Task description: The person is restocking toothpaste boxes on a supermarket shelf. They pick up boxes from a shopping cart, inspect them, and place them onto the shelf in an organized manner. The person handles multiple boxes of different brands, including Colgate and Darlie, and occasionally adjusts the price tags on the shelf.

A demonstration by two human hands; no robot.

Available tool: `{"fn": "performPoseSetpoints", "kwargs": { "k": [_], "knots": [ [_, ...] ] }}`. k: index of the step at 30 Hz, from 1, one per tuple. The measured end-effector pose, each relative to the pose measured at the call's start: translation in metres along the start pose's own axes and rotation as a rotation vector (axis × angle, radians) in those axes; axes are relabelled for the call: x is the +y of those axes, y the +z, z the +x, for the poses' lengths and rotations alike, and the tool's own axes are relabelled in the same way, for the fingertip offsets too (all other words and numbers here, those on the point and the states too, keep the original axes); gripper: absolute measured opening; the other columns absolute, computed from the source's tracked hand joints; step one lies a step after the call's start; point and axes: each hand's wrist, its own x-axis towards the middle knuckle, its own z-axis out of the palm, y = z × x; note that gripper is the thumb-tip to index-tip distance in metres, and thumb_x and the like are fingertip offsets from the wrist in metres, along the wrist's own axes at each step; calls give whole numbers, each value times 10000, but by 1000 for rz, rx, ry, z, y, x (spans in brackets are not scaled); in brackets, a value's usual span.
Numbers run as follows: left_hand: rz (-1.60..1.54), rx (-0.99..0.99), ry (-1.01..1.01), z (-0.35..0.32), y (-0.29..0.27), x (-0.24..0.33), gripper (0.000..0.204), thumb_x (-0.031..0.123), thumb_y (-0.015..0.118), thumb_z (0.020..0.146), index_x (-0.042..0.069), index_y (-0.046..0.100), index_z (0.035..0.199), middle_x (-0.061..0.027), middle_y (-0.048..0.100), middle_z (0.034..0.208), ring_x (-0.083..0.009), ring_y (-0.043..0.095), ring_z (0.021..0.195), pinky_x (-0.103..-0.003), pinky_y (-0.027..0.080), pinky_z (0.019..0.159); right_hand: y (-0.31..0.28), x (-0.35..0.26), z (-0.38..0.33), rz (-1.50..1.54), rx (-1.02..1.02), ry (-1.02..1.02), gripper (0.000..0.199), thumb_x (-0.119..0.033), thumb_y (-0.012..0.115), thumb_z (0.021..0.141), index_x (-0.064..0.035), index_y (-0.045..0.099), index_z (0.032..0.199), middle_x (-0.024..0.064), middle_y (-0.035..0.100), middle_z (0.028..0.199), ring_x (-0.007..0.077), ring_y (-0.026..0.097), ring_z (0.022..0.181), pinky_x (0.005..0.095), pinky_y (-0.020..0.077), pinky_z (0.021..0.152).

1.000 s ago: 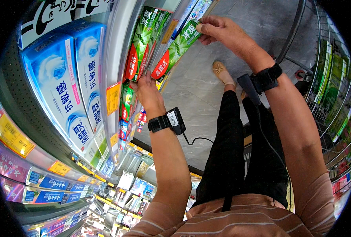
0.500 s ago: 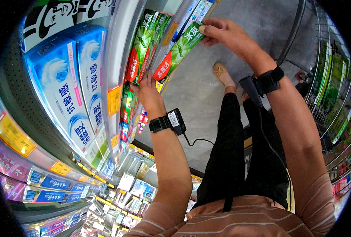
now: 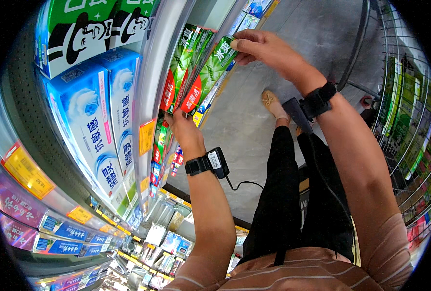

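Note:
My right hand (image 3: 264, 49) pinches the far end of a green and red toothpaste box (image 3: 208, 76) between thumb and fingers. This box slants beside a row of matching toothpaste boxes (image 3: 180, 65) on the shelf, its red near end close to theirs. My left hand (image 3: 186, 133) is at the near ends of these boxes and seems to touch them. Its fingertips are partly hidden, so their grip does not show.
Large blue and white boxes (image 3: 82, 123) fill the shelf on the left, with green boxes (image 3: 96, 29) beyond. Yellow price tags (image 3: 147, 137) line the shelf edges. A wire cart (image 3: 395, 160) stands at the right, above the grey floor (image 3: 244, 150).
The toothpaste box in my right hand has moved left and nearer, closing in on the shelved row. My left hand is slightly nearer to me in the picture, and the view has shifted.

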Motion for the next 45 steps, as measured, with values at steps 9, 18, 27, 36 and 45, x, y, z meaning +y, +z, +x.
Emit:
{"fn": "performPoseSetpoints", "kwargs": {
  "k": [9, 18, 27, 36, 45],
  "knots": [
    [-414, -69, -176, -22, 5, 15, 581, 456, 523, 971, 21, 399, 1335, -142, 452, 1340, -252, 462, 1222, -445, 433, 1037, 0, 3, 30, 20, -67, -11, 608, -369, 618, 927, 90, 512, 1312, 168, 662, 1110, 204, 684, 947, 294, 545, 890],
    [-351, -27, -164, -17, 20, 28, 559, 451, 525, 968, 17, 443, 1311, -124, 512, 1288, -232, 492, 1177, -417, 436, 1020, 9, -5, 41, -51, -32, -13, 582, -365, 586, 951, 94, 517, 1302, 178, 674, 1074, 215, 699, 898, 295, 570, 836],
    [-334, 22, -214, 0, 22, 35, 491, 384, 494, 958, 56, 448, 1320, -113, 530, 1265, -236, 514, 1146, -424, 435, 1008, 15, -3, 66, -218, 9, -77, 468, -296, 591, 962, 57, 574, 1269, 174, 690, 1014, 210, 704, 889, 300, 581, 819],
    [-304, 18, -202, 7, 24, 38, 462, 363, 469, 965, 88, 441, 1335, -106, 540, 1267, -240, 523, 1142, -438, 421, 1006, 20, 11, 83, -158, 122, -157, 293, -241, 612, 910, -30, 696, 1096, 138, 709, 804, 233, 695, 705, 363, 553, 673],
    [-305, 0, -168, 10, 25, 43, 477, 362, 465, 969, 78, 413, 1349, -133, 469, 1359, -278, 468, 1228, -479, 376, 1064, 29, 7, 91, -285, 146, -100, 284, -167, 598, 961, 5, 633, 1184, 151, 705, 959, 202, 721, 845, 309, 603, 771]
  ]
}}
